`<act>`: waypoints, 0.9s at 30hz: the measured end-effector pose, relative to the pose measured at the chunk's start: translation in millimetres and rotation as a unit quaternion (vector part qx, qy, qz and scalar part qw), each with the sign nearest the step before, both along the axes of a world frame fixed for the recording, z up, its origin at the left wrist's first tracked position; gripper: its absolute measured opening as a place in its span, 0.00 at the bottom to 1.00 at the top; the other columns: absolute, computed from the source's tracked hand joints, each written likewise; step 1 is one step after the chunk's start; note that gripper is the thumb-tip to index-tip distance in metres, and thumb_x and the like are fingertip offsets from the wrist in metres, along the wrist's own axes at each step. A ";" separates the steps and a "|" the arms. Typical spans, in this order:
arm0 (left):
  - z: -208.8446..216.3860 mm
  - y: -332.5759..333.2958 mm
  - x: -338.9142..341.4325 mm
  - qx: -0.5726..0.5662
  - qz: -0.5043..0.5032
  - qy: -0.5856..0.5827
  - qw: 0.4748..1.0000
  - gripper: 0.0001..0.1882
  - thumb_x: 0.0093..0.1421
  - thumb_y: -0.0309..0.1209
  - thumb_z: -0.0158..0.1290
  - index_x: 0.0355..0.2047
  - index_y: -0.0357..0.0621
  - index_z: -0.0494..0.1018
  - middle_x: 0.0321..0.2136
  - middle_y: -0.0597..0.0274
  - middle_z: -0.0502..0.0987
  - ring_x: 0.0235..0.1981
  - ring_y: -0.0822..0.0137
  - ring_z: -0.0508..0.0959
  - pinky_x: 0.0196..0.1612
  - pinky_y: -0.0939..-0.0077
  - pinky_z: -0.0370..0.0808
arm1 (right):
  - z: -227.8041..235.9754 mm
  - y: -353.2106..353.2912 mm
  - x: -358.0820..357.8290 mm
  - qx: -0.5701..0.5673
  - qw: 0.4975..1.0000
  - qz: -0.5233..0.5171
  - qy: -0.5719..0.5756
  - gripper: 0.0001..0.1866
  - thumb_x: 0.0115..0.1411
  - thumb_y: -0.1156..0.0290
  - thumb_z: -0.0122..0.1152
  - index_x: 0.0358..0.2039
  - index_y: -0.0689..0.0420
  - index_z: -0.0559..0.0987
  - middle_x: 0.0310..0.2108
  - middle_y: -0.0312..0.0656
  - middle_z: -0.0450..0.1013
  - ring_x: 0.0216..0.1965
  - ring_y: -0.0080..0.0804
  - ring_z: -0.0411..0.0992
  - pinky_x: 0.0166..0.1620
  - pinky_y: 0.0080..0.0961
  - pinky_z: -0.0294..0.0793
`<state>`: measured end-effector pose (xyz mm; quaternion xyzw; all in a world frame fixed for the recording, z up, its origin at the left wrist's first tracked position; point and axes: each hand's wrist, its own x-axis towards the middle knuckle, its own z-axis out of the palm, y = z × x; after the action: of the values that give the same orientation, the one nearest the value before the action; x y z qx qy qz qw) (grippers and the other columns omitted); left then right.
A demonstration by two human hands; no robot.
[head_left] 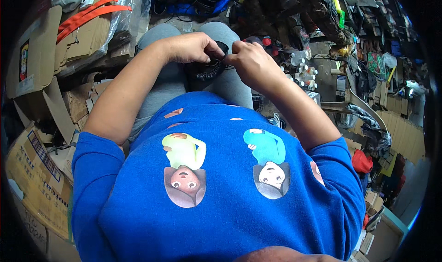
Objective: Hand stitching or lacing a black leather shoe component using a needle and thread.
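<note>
Hands meet over my lap, both working on one black shoe [205,68] that rests on my knees, between my thighs in grey trousers [161,84].

Left hand [191,47]: my grip is closed, fingers curled down and pinched onto the upper edge of the black shoe near its opening. Thumb and fingertips press together on the black material.

Right hand [251,61]: my grip is also closed, thumb and forefinger pinching the same upper edge of the shoe, just beside the left fingertips. The two hands nearly touch at the pinch point. Whether a thread or small tool sits between the fingers, I cannot tell; the spot is too small and dark.

Shoe position: sole side faces toward my body, with a ribbed dark tread visible below the hands. Most of the upper is hidden by my fingers.

Surroundings: flattened cardboard boxes [39,64] are stacked at my left, with orange straps [90,14] lying over clear plastic sheeting on top. Small white bottles with red caps [304,70] stand grouped on the floor at my right, near my right forearm. Further right lies a dense pile of shoes and materials [373,54]. My blue printed sweatshirt [221,188] fills the lower view.
</note>
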<state>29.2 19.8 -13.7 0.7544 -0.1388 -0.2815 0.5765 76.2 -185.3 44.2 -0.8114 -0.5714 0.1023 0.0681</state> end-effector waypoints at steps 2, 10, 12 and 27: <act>-0.8 0.5 3.6 -0.014 0.002 -0.007 1.000 0.17 0.52 0.21 0.53 0.44 0.39 0.75 0.38 0.58 0.77 0.42 0.69 0.75 0.48 0.75 0.69 | -0.2 6.4 8.6 -0.038 0.999 0.038 -0.010 0.10 0.49 0.75 0.52 0.30 0.51 0.81 0.29 0.46 0.71 0.33 0.45 0.73 0.39 0.37 0.71; -3.5 -4.9 0.1 0.097 0.121 -0.157 0.975 0.12 0.49 0.24 0.57 0.36 0.38 0.75 0.33 0.54 0.77 0.39 0.62 0.77 0.44 0.70 0.71 | -35.5 -1.0 32.1 0.028 0.970 -0.044 0.237 0.08 0.51 0.69 0.61 0.33 0.52 0.81 0.34 0.48 0.73 0.36 0.41 0.73 0.39 0.33 0.73; 0.3 -5.7 -15.9 0.141 0.179 -0.198 0.953 0.14 0.48 0.26 0.58 0.37 0.39 0.74 0.33 0.51 0.76 0.40 0.58 0.76 0.43 0.68 0.71 | -37.0 -6.8 35.0 0.031 0.925 -0.122 0.358 0.09 0.58 0.67 0.58 0.35 0.58 0.80 0.35 0.39 0.74 0.39 0.28 0.72 0.44 0.24 0.70; 10.7 9.5 -52.4 -0.103 0.416 -0.194 0.883 0.14 0.64 0.37 0.46 0.38 0.38 0.74 0.33 0.59 0.77 0.36 0.65 0.76 0.42 0.71 0.70 | -78.8 -19.6 37.2 0.279 0.764 -0.402 0.419 0.11 0.60 0.67 0.55 0.34 0.63 0.76 0.33 0.38 0.71 0.32 0.20 0.67 0.35 0.16 0.67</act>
<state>-23.2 29.3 -2.9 0.7190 0.0503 0.1520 0.6763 113.4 -204.9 -34.6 -0.7883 -0.1104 0.2315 0.5593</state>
